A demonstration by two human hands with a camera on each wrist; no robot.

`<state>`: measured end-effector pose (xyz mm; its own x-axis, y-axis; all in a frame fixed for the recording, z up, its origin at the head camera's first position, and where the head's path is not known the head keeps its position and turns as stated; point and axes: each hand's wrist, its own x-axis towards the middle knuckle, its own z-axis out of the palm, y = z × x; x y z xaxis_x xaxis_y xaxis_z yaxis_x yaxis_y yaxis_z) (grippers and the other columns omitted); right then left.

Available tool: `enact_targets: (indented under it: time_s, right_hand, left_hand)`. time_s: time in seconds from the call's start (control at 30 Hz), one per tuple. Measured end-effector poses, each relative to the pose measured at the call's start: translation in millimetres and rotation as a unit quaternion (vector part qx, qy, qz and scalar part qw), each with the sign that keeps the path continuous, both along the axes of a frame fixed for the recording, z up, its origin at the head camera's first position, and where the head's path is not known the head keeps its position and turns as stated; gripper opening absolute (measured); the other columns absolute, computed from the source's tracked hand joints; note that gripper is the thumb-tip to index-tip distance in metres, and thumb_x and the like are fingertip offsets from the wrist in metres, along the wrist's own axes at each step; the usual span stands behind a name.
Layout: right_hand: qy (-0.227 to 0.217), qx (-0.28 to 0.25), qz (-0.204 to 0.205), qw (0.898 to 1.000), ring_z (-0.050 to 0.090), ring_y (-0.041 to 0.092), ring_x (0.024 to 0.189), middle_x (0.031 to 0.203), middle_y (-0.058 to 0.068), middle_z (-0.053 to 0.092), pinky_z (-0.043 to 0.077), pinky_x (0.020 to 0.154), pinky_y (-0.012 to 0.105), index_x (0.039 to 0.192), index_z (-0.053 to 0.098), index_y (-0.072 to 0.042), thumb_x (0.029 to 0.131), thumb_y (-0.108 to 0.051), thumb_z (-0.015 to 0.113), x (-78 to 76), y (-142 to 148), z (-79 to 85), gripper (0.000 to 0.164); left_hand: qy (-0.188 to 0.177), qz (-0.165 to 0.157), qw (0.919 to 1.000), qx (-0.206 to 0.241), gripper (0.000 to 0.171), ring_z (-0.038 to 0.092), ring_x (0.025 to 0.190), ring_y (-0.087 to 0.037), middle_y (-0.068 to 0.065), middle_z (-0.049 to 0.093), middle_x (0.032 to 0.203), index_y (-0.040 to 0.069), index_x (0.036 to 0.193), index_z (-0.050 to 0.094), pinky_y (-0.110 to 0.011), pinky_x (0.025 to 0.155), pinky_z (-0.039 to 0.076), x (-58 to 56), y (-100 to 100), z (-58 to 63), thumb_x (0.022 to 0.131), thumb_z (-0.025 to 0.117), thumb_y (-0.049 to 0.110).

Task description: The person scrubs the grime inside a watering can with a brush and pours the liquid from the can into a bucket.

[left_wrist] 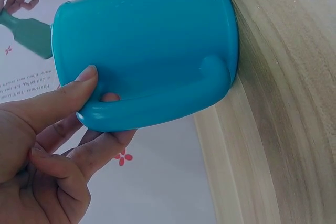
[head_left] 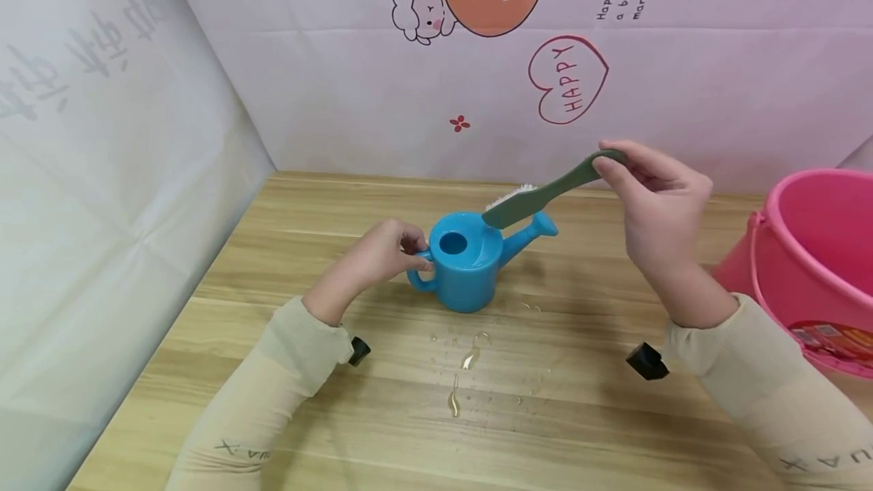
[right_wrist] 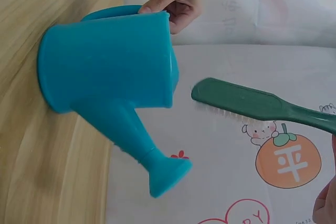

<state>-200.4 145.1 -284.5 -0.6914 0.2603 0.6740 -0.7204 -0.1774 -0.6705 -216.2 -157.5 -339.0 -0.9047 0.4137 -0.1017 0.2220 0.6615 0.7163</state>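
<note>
Watering can (head_left: 467, 273): left hand (head_left: 389, 254) pinches handle (head_left: 423, 284); right hand (head_left: 660, 207) holds brush (head_left: 524, 208) at two o'clock. Apparently scrubbing step; next needs bristles (head_left: 510, 195) turned canward.

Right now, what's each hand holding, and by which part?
Left hand: the blue plastic watering can, by the upper part of its looped handle. Right hand: the green brush with white bristles, by the end of its slim handle.

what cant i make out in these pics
Inside of the watering can: head view, its opening is too dark.
Right side of the bucket: head view, cut by the right edge.
Print on the label: head view, too small.
Most of the right hand: right wrist view, edge cuts it.
</note>
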Motion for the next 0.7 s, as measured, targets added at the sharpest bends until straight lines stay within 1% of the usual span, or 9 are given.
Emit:
enact_targets:
  time_s: [0.1,0.2,0.27,0.33,0.37,0.43,0.53,0.63,0.7]
  right_hand:
    - [0.018,0.008,0.011,1.0,0.074,0.018,0.079,0.091,0.018,0.076,0.058,0.081,0.024,0.098,0.071,0.022,0.079,0.015,0.081,6.4,8,-5.0,0.023]
    - [0.048,0.035,0.006,0.998,0.072,0.016,0.078,0.091,0.017,0.076,0.055,0.075,0.017,0.094,0.073,0.02,0.076,0.011,0.085,12.1,14,-9.3,0.024]
    - [0.073,0.06,-0.013,0.995,0.069,0.014,0.076,0.089,0.014,0.077,0.045,0.062,0.01,0.091,0.074,0.018,0.075,0.003,0.088,15.9,17,-11.4,0.026]
    - [0.101,0.077,-0.024,0.992,0.066,0.013,0.073,0.086,0.011,0.076,0.034,0.056,0.011,0.089,0.074,0.018,0.076,-0.001,0.09,20.1,18,-12.4,0.029]
    - [0.121,0.078,-0.029,0.989,0.064,0.013,0.073,0.084,0.011,0.076,0.032,0.057,0.012,0.087,0.073,0.019,0.076,-0.002,0.09,21.7,17,-12.8,0.03]
    - [0.155,0.1,-0.055,0.981,0.058,0.01,0.069,0.08,0.007,0.076,0.029,0.061,0.014,0.086,0.072,0.019,0.079,-0.008,0.09,25.0,15,-13.8,0.033]
    - [0.215,0.108,-0.098,0.966,0.045,0.01,0.062,0.075,0.008,0.075,0.033,0.071,0.019,0.079,0.072,0.014,0.081,-0.013,0.089,27.2,12,-15.3,0.032]
    - [0.261,0.122,-0.149,0.946,0.04,0.012,0.058,0.074,0.008,0.075,0.037,0.077,0.022,0.074,0.074,0.007,0.084,-0.02,0.088,28.1,14,-18.9,0.032]
    - [0.279,0.128,-0.17,0.936,0.042,0.012,0.057,0.074,0.008,0.075,0.04,0.079,0.022,0.073,0.074,0.005,0.085,-0.023,0.087,28.5,17,-21.8,0.033]
  left_hand:
    - [0.001,-0.001,1.0,0.002,0.012,0.056,0.083,-0.022,-0.006,0.064,0.084,0.005,0.084,0.07,-0.03,0.069,0.05,-0.3,0,0.2,0.092,0.079,0.008]
    - [0.003,-0.002,1.0,0.003,0.012,0.056,0.083,-0.022,-0.006,0.064,0.084,0.005,0.084,0.07,-0.031,0.07,0.05,-0.2,0,0.7,0.092,0.079,0.008]
    - [0.005,-0.004,1.0,0.004,0.012,0.056,0.083,-0.022,-0.006,0.065,0.084,0.005,0.084,0.07,-0.031,0.07,0.05,0.0,0,0.7,0.092,0.078,0.008]
    - [0.004,-0.004,1.0,0.005,0.012,0.056,0.084,-0.022,-0.006,0.065,0.084,0.005,0.084,0.07,-0.031,0.071,0.051,0.4,0,0.7,0.092,0.078,0.007]
    - [0.004,-0.003,1.0,0.006,0.011,0.056,0.084,-0.022,-0.006,0.065,0.084,0.005,0.084,0.07,-0.031,0.071,0.051,0.6,0,0.8,0.092,0.078,0.007]
    - [0.002,-0.004,1.0,0.008,0.012,0.057,0.084,-0.022,-0.006,0.065,0.085,0.004,0.084,0.07,-0.031,0.072,0.051,0.8,0,0.2,0.092,0.078,0.007]
    - [0.002,-0.004,0.9999,0.01,0.011,0.058,0.085,-0.022,-0.005,0.065,0.085,0.005,0.084,0.071,-0.031,0.073,0.052,0.4,0,-0.9,0.092,0.078,0.007]
    - [0.004,-0.006,0.9999,0.012,0.012,0.058,0.085,-0.022,-0.005,0.066,0.085,0.005,0.083,0.07,-0.032,0.074,0.053,-0.1,-1,-2.3,0.092,0.077,0.006]
    - [0.005,-0.007,0.9999,0.014,0.012,0.058,0.085,-0.022,-0.005,0.066,0.085,0.005,0.083,0.07,-0.032,0.074,0.053,-0.1,0,-2.8,0.092,0.077,0.005]
